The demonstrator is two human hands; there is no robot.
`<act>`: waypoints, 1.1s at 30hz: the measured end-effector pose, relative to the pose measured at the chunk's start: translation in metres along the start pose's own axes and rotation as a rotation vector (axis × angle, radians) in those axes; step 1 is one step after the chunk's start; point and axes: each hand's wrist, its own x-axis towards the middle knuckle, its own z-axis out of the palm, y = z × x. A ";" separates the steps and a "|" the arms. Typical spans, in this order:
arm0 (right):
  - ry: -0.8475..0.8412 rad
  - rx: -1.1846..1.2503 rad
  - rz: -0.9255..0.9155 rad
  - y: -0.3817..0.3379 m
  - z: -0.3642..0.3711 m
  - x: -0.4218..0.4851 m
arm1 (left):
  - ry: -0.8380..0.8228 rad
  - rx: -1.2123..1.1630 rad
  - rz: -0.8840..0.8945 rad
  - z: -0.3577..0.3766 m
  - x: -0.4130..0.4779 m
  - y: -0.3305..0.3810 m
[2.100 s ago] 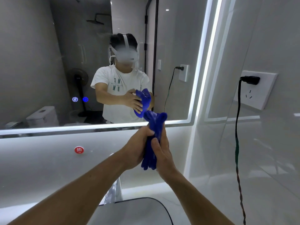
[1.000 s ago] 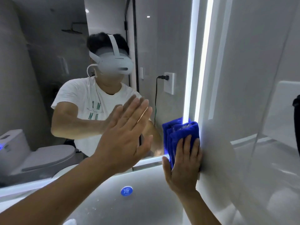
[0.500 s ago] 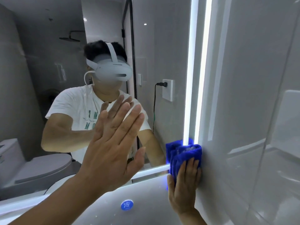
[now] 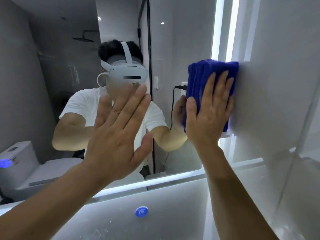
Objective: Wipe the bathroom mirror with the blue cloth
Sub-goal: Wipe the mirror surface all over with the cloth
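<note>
Blue cloth [image 4: 204,73], folded into a thick pad, sits high on the mirror [image 4: 52,66] at its right edge, w/ the pad's right side touching the side wall [image 4: 277,84] & covering part of the vertical light strip [image 4: 214,32]. Right hand [image 4: 207,115] lies flat over it, fingers straight, slightly spread & pointing up, palm pressing the pad to the glass. The grip isn't closed round it, and the thumb lies along the cloth's left edge. Cloth top shows above the fingertips; its btm edge shows only just right of the palm. Left hand [image 4: 114,135] is held up flat near the mirror's middle, grip wide, fingers straight & a bit fanned, holding nothing; from this angle can't tell if the palm touches the glass. To the right the cloth is hard against the wall. Open glass runs left from the cloth to the left hand, up along the strip above it, & down below it to the btm light strip [image 4: 155,183]. More bare glass left of the left hand, w/ a toilet [image 4: 26,161] reflected low. Under the mirror is a glossy white panel w/ a round blue sticker [image 4: 141,211].
</note>
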 end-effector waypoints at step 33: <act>-0.094 0.019 -0.020 0.018 -0.005 -0.050 | 0.039 -0.001 -0.060 -0.045 0.000 -0.015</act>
